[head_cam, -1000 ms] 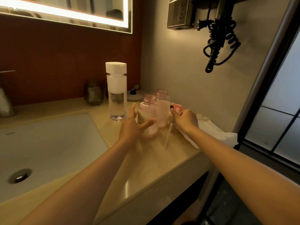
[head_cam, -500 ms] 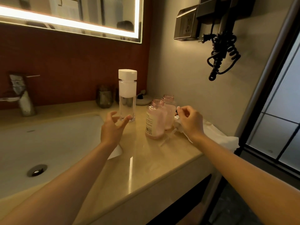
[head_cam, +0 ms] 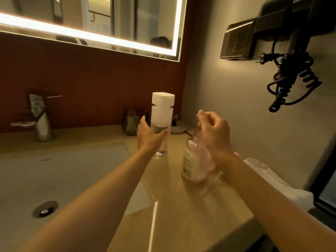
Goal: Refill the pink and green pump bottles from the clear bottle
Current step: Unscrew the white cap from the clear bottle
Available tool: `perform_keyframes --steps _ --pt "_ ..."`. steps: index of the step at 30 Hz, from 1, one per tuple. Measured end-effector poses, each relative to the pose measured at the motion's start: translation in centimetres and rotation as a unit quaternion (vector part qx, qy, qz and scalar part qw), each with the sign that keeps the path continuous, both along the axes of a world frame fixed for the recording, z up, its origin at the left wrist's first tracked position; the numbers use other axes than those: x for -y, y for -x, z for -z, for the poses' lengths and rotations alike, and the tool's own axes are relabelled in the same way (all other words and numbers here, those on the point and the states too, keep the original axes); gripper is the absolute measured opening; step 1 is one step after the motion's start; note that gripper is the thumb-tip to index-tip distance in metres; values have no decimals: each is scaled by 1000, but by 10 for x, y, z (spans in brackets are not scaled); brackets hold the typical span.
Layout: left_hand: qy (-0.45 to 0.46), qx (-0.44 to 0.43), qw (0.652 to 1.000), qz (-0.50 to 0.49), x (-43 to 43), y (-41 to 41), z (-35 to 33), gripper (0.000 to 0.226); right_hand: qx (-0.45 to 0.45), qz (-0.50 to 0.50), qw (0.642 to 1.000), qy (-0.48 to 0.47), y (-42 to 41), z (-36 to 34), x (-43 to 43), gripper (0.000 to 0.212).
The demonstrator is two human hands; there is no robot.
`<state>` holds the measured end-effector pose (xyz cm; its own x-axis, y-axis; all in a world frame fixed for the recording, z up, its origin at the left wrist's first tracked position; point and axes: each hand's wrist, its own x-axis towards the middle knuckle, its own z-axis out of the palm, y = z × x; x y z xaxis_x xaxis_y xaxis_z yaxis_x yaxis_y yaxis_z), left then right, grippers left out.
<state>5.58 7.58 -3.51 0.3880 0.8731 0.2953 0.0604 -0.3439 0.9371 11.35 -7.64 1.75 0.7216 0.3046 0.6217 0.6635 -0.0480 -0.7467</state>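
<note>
Two hands up: left hand (head_cam: 149,137) fingers (head_cam: 143,122) spread wide round the upright clear bottle (head_cam: 162,113), contact unclear, right hand (head_cam: 214,131) fingers curled in a pinch, contents too blurred to tell, over the open-necked pink bottle (head_cam: 193,160) on the surface (head_cam: 163,206) beside the sink (head_cam: 54,179).

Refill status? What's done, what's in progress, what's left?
Done: the near pink bottle stands with its neck open, pump off. In hand: the left hand cups the clear bottle, whose white cap is on; the right hand hovers curled above the pink bottle, and what it holds is unclear. Left: uncap, pour, refit pumps. No green bottle is visible.
</note>
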Motion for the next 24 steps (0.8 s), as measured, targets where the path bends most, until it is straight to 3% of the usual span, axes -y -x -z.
perform_keyframes --steps 4,8,10,18,24 --pt "39 28 999 26 -21 -18 4 109 2 0 1000 -11 -6 -1 -5 29" --pt "15 21 999 35 -18 -22 11 70 5 4 1000 -7 -5 -1 0 23" --pt "-13 8 1000 25 -12 -17 11 61 5 18 1000 -14 -4 -4 6 22" --pt "-86 -2 995 41 39 41 18 61 5 11 1000 -7 37 -19 34 26" --pt "-130 -31 988 82 95 96 19 66 18 -8 997 69 83 -29 55 46"
